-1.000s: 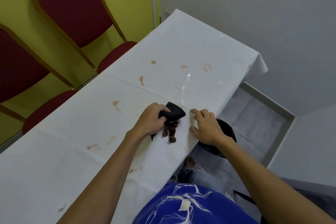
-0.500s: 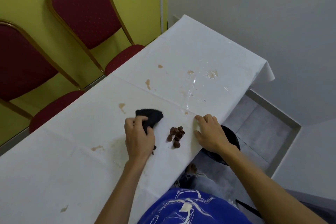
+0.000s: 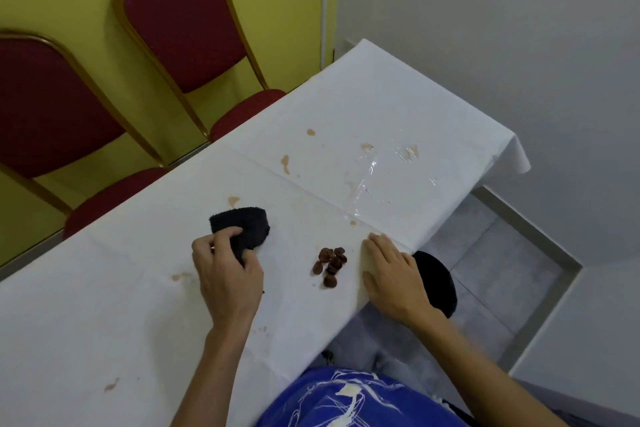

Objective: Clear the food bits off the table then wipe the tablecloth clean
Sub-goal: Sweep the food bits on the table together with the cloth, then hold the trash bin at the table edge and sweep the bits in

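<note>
A small pile of dark brown food bits (image 3: 330,263) lies on the white tablecloth (image 3: 363,107) near its front edge. My left hand (image 3: 227,276) grips a black cloth (image 3: 247,229) that rests on the tablecloth to the left of the pile, apart from it. My right hand (image 3: 393,274) lies flat with fingers together at the table's front edge, just right of the pile. Several brown stains (image 3: 285,163) and a wet shiny patch (image 3: 372,177) mark the tablecloth beyond the hands.
A black round container (image 3: 438,279) sits below the table edge, partly behind my right hand. Two red chairs with gold frames (image 3: 187,21) stand along the far side against a yellow wall. A grey floor and white wall lie to the right.
My left hand has drawn the black cloth to the left, away from the food bits it was pressed against. The pile stays by my right hand, which has not shifted.
</note>
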The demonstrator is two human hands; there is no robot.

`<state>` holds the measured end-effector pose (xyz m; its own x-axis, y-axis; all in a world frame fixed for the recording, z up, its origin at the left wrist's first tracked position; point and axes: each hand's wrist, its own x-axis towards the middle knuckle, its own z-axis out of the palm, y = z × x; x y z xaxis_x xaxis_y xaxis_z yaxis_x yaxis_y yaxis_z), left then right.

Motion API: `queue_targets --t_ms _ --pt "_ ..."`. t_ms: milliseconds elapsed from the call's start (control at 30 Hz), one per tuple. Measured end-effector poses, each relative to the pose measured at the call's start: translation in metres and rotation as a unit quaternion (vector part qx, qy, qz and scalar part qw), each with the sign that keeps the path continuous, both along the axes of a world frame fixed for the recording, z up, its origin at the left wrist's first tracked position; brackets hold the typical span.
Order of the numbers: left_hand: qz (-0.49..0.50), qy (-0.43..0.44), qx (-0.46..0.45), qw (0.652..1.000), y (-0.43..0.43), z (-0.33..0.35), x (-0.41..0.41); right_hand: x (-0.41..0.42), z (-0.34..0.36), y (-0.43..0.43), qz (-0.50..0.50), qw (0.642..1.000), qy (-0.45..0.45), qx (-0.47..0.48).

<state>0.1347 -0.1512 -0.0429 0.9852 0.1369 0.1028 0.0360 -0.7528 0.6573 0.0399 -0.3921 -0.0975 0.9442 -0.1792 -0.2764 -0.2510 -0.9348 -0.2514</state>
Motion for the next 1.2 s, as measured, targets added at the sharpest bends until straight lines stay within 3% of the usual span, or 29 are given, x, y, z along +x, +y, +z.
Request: queue_targets --t_ms 67,233,533,967,1100,1200 --pt "-0.011 0.020 0.035 0.999 -0.003 -0.004 -0.005 -0.003 0.000 -0.001 0.010 1.000 -0.003 -0.006" --pt "-0.062 0.170 0.120 0.976 -0.018 -0.033 -0.029 -0.006 -0.003 -0.007 0.044 0.999 -0.005 -0.004" --pt "-0.002 0.174 0.121 0.977 -0.034 -0.027 -0.046 -0.012 0.000 -0.020 0.076 0.997 0.008 0.028" --pt "-0.012 0.109 0.076 0.991 -0.094 -0.007 -0.103 -0.024 0.012 -0.044 0.114 0.988 0.021 0.100" --pt "-0.054 0.091 0.070 0.992 -0.120 -0.002 -0.121 -0.043 0.018 -0.051 0.099 0.987 -0.026 0.121" --pt "-0.121 0.149 0.008 0.981 -0.147 -0.001 -0.133 -0.059 0.021 -0.061 0.066 0.983 -0.061 0.160"
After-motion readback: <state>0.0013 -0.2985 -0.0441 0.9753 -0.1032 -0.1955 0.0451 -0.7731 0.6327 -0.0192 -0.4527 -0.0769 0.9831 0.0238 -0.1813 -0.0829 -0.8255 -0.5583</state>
